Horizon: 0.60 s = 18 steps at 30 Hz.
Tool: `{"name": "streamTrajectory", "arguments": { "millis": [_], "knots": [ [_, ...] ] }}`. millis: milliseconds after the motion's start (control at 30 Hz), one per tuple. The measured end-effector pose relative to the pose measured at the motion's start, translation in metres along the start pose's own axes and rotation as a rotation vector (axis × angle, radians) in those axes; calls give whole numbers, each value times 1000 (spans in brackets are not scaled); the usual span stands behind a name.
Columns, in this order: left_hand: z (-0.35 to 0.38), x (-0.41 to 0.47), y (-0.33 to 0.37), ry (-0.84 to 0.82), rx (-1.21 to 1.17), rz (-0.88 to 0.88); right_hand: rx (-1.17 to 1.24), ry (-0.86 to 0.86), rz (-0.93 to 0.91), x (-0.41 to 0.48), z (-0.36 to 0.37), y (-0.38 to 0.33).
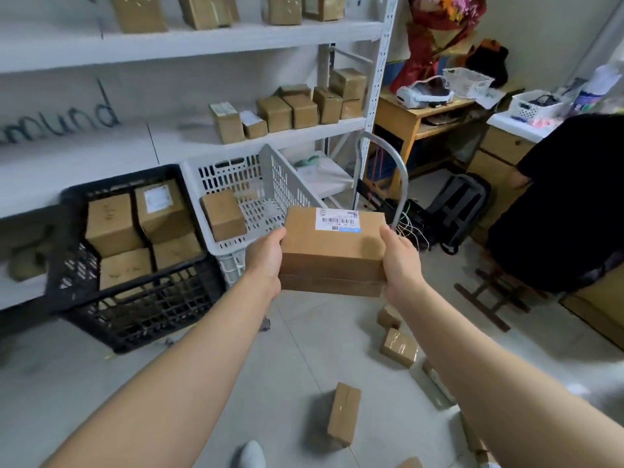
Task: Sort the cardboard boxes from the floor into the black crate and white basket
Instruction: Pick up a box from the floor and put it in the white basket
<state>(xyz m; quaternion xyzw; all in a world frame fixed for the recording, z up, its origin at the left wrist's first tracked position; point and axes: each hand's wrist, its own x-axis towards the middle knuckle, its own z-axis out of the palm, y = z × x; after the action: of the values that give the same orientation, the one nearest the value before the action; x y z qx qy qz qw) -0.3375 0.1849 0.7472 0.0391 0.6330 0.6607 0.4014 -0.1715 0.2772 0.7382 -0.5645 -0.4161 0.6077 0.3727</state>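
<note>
The left hand [266, 258] and right hand [400, 261] grip a labelled cardboard box [332, 255] by its two ends, up in the air. The white basket [223, 177] is at its 10 o'clock and the black crate [145, 315] at its 9 o'clock.

We hold a labelled box [332, 251] between left hand [265, 256] and right hand [401, 261], above the floor [287, 366], near the white basket [256, 184] and black crate [135, 309].

Labelled cardboard box [332, 251], level in air, near white basket [280, 184].
</note>
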Motion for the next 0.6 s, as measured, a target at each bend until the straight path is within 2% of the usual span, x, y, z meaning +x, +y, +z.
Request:
{"name": "streamTrajectory", "arguments": {
  "millis": [267, 433, 600],
  "knots": [
    [-65, 136, 91, 8, 129, -82, 8, -17, 1, 49, 169, -11],
    [-72, 205, 118, 21, 136, -122, -27, -27, -9, 90, 225, -20],
    [-63, 274, 127, 49, 204, -42, -5, -50, 135, 149, 265, -26]
  ]
}}
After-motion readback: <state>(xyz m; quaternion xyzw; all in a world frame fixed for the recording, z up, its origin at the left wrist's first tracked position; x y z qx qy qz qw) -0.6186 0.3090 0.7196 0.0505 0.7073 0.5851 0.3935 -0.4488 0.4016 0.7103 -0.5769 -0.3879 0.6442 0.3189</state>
